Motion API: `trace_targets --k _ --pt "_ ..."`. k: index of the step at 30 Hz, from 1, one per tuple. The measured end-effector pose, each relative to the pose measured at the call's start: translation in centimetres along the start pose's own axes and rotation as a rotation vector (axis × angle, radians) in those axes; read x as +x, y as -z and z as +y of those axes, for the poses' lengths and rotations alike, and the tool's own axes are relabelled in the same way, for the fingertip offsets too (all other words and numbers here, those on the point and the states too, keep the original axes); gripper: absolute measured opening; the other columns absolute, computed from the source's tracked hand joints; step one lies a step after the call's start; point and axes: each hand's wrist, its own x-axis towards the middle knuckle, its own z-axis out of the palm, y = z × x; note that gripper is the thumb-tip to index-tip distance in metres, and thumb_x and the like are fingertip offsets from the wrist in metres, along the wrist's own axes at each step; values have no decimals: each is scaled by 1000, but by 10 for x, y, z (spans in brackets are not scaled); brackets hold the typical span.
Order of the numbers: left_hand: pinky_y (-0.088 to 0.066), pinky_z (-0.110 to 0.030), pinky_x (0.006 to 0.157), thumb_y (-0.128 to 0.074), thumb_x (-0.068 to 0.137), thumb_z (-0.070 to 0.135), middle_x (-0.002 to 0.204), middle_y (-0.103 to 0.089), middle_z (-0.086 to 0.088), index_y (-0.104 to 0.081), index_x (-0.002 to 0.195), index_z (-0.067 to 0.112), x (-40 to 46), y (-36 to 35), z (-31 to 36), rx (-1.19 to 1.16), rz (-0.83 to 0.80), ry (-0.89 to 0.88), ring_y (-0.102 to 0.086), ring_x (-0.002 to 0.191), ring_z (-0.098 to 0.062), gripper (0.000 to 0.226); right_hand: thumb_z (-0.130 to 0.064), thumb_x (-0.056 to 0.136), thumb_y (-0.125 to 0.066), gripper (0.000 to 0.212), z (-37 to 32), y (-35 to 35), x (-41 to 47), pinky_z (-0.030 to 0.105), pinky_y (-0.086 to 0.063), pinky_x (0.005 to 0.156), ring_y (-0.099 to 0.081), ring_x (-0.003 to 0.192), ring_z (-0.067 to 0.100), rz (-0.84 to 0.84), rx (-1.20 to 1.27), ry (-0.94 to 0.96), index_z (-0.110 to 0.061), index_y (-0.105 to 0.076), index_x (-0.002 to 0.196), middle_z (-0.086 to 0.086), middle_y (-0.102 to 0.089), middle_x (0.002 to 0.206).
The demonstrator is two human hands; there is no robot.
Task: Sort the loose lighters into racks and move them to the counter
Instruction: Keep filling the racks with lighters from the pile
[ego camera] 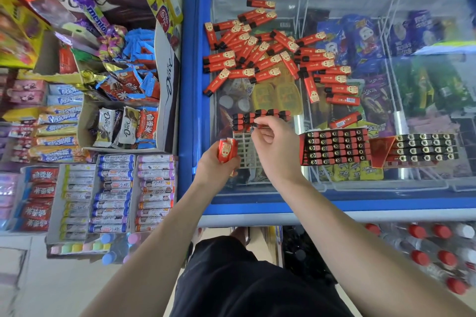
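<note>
So the partly filled rack (247, 148) sits on the freezer lid (257, 195) right in front of the person, with a couple of rows of lighters already standing at its 12 o'clock end and bare slots toward 6. The right hand (273, 141) is over it, fingers curled; looks like it's pinching a lighter at the edge of the filled rows, though the fingertips cover most of it, so I can't swear to that. The left hand (219, 162) sits at about 8 o'clock from the rack, just beside it, gripping a small bunch of red lighters (227, 150) upright, long axis pointing roughly to 12.

The loose pile (273, 59) is scattered up at 12 to 1 o'clock from both hands, lying flat at every angle. Two full racks (334, 148) sit off at 3 o'clock.

My guess: the next lighter comes from the left-hand bunch, since that's way closer to the right hand than the pile. The bare slots are straight below the right hand, so it's a short hop from 8 o'clock.
</note>
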Motion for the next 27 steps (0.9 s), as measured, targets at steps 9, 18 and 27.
trace_targets --k 9,18,27 --pt "-63 -51 82 -76 89 20 92 -75 -1 -66 104 31 -2 0 2 58 7 -46 -74 86 -25 22 -10 94 -64 16 -6 -8 -2 16 -53 84 -70 97 7 -7 219 -329 -20 -74 102 -7 -75 99" --pt "-61 -30 77 -80 89 26 91 -74 4 -69 105 29 -8 0 6 29 20 -72 -73 88 -18 20 -28 91 -74 25 -9 -12 13 38 -60 73 -63 59 15 1 436 -772 -6 -64 99 3 -69 71" --pt "-66 -33 72 -81 89 16 92 -78 -9 -71 107 20 -18 -7 19 -133 -44 -49 -77 82 -25 21 -31 91 -67 18 -8 6 -3 39 -55 88 -67 92 14 -208 248 -635 -20 -66 105 -3 -71 98"
